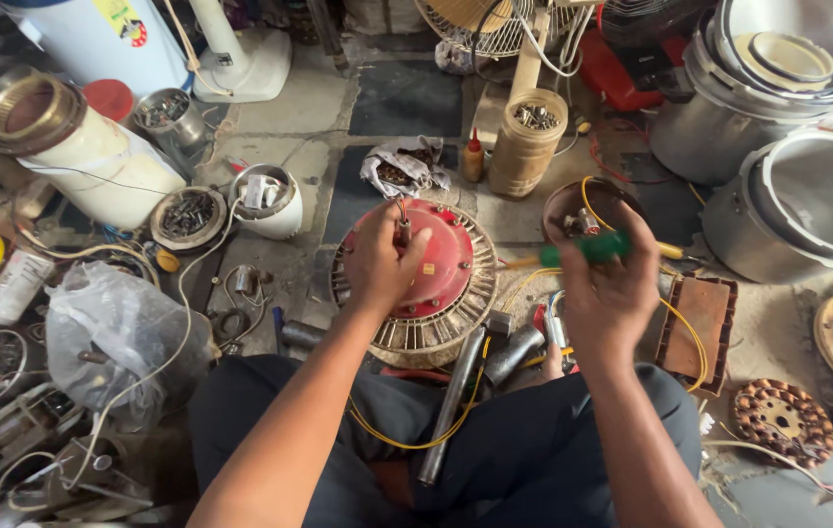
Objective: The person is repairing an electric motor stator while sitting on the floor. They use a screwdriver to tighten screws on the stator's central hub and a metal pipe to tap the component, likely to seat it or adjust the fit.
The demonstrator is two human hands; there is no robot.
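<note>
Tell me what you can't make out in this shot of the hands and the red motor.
Head view only:
- Left hand covers the middle of the red motor housing; its grip there is hidden.
- Green-handled screwdriver in the right hand: blurred, and the fingers hide part of it.
- Bowl: contents too small to tell.

A motor [416, 284] is sitting on the floor [406, 98] just before the person's knees, the left hand [382, 262] resting on it. The right hand [604, 288] is hovering right of the motor, closed round a screwdriver [587, 247]. Two pipes [480, 367] are lying between the knees. A tub [526, 142] is standing behind the motor, pots [798, 196] lying far right, a bag [118, 332] left.
</note>
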